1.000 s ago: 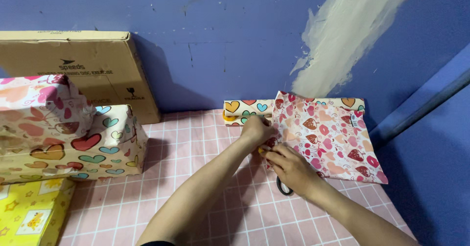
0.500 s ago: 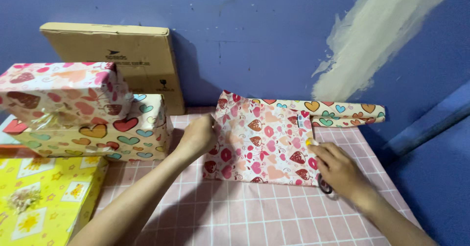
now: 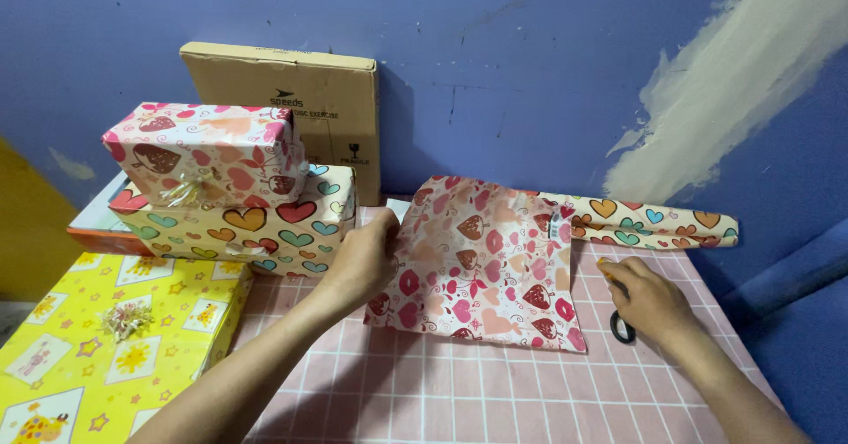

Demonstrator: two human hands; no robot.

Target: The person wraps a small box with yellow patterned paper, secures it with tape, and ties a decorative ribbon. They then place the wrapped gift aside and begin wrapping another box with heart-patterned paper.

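I see both hands on the pink checked tabletop.

My left hand pinches the left edge of the pink strawberry-and-heart wrapping paper sheet; my right hand, just right of the sheet, is clenched around black-handled scissors.

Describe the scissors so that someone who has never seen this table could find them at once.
Start at the pink checked table against the blue wall and go to its right side, just past the strawberry-print wrapping sheet. There the right hand covers the scissors. Only a black loop handle and a yellow tip show, the one black and yellow thing among the patterned papers.
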